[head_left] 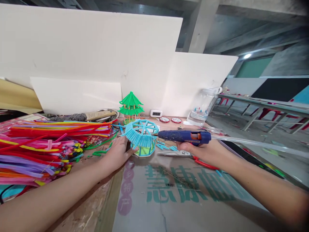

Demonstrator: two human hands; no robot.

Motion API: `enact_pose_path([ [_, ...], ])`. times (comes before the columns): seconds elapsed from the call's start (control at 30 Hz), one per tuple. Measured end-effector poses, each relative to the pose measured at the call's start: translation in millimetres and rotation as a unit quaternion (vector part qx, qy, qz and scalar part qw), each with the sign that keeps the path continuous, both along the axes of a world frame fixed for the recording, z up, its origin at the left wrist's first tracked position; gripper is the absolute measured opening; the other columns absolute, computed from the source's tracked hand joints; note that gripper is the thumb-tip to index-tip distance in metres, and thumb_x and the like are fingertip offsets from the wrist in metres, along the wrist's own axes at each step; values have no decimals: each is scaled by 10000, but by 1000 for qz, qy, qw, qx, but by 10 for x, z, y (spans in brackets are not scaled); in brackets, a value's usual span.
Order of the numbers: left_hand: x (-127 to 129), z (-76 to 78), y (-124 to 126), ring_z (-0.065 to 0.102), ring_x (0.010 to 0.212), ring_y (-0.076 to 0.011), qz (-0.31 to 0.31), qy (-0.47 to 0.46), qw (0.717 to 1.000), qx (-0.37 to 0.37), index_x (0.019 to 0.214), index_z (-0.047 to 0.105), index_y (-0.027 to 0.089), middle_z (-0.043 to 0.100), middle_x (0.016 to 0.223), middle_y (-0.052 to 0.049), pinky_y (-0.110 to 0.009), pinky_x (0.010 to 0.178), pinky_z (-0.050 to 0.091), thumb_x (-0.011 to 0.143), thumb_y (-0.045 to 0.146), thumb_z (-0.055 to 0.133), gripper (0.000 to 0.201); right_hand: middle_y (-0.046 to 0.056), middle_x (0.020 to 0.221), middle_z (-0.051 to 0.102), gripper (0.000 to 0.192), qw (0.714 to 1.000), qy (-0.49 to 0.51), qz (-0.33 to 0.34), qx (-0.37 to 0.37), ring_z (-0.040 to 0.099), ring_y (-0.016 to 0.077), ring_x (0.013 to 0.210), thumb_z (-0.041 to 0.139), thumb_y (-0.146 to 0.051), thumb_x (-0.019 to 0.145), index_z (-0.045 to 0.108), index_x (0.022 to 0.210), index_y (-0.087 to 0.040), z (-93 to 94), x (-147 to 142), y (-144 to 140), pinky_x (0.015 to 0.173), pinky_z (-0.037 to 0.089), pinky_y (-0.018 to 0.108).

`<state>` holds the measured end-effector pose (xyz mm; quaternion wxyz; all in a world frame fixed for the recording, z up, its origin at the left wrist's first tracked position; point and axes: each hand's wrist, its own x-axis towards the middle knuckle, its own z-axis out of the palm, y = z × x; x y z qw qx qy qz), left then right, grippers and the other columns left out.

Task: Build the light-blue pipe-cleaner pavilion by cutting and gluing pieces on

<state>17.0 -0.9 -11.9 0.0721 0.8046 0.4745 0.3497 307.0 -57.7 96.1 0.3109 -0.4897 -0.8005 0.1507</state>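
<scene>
My left hand [122,150] grips a small blue pavilion model [141,138] by its left side, thumb at the green base. Blue pipe-cleaner pieces cover the near part of its roof, while the far part shows bare ribs. In my right hand [193,147] is a dark blue glue gun [184,137], its nozzle pointing left at the right edge of the roof. A long clear glue stick [251,141] sticks out of its back. Below the gun lie scissors [177,153] with red handles, and short blue pipe-cleaner pieces [166,146] lie beside the model.
Bundles of coloured pipe cleaners [41,148] fill the left side. A green pavilion model [131,108], a small digital clock [156,113], two round red-rimmed tins [170,120] and a clear plastic jug [201,106] stand at the back, before white boards [91,54]. Printed cardboard [173,199] covers the front.
</scene>
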Motion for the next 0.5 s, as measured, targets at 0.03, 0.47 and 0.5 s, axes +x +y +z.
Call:
enact_pose_path([
  [0.03, 1, 6, -3, 577, 1084, -315, -1, 10, 1000, -5, 1022, 594, 185, 640, 1132, -135, -500, 972, 449, 899, 432, 524, 285, 20, 829, 758, 255, 1000, 7, 12, -3, 706, 251, 808, 608, -467, 785, 701, 834, -235, 21, -10, -10, 721, 581, 339],
  [0.47, -7, 7, 3, 563, 1111, -322, 1, 16, 1000, -3, 1045, 592, 187, 628, 1141, -135, -521, 987, 443, 904, 432, 505, 296, 1, 630, 679, 335, 999, -15, -28, -20, 652, 208, 641, 587, -519, 763, 598, 581, -238, -14, 57, -12, 591, 540, 292],
  [0.5, -8, 9, 2, 564, 1108, -321, 1, 17, 1000, -3, 1050, 591, 186, 627, 1143, -135, -520, 983, 446, 906, 434, 505, 299, 1, 620, 671, 330, 999, -10, -27, -15, 648, 208, 635, 591, -516, 757, 592, 578, -239, -12, 46, -13, 589, 539, 294],
])
